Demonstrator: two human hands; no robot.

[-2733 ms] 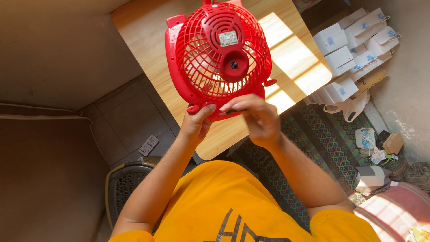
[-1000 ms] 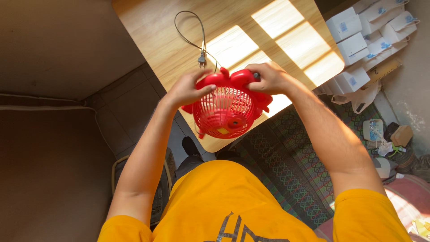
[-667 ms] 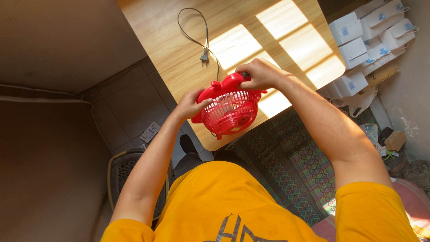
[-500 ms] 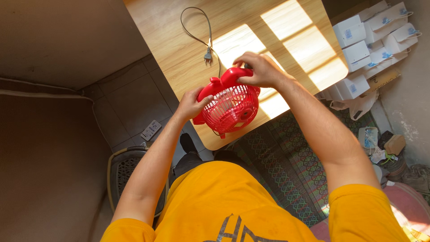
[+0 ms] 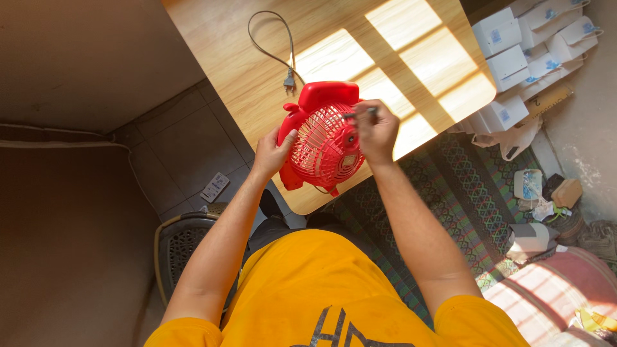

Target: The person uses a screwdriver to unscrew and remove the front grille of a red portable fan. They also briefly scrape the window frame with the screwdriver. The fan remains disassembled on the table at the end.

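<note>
- Over the near edge of the wooden table (image 5: 244,77), a small red fan (image 5: 320,138) is held up off the surface, its round grille tilted toward the camera.
- Left hand (image 5: 273,151) — clasped on the fan's left rim, thumb lying against the grille, fingers wrapped behind the housing.
- Right hand (image 5: 376,132) is closed at the fan's upper right side, pinching a thin dark tool (image 5: 360,114) whose tip rests at the grille; what kind of tool it is cannot be told.
- Beyond the fan, a grey power cord (image 5: 273,45) loops across the tabletop, its plug (image 5: 290,80) lying just above the fan's top.
- Sunlight falls in bright panes over the table's right half.
- Right of the table, white boxes (image 5: 508,64) are stacked on the floor — a patterned rug (image 5: 450,193) lies beneath them and the table's corner.
</note>
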